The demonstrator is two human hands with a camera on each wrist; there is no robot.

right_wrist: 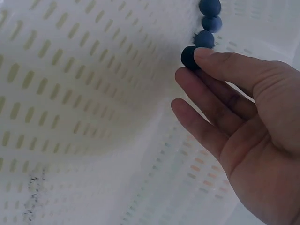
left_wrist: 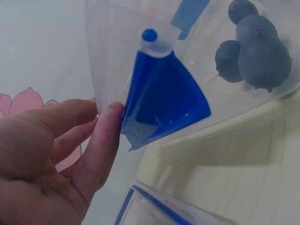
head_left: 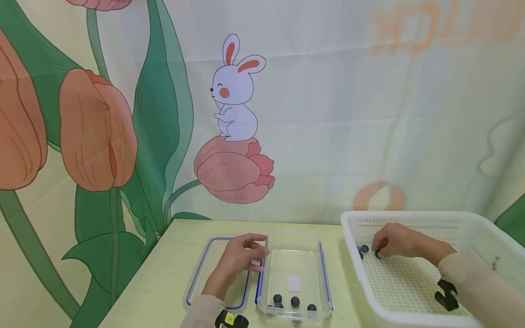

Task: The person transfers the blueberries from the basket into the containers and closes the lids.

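My left hand [head_left: 239,257] grips the left side of a clear plastic food container [head_left: 287,264], fingertips at its wall and blue latch flap [left_wrist: 164,101]. Several dark blueberries [left_wrist: 265,61] lie in the container, gathered toward its near end. Over on the right, my right hand [head_left: 395,241] reaches into a white perforated basket [head_left: 414,291]. Its thumb and a fingertip pinch one blueberry [right_wrist: 189,57] low over the basket floor. More blueberries [right_wrist: 209,16] sit right beside it, near the basket's left wall.
The clear lid [head_left: 217,273] with a blue seal lies flat on the pale table [head_left: 151,278], left of the container and partly under my left forearm. A printed curtain [head_left: 311,114] with tulips and a rabbit hangs behind the table. The basket's raised rim [head_left: 357,269] faces the container.
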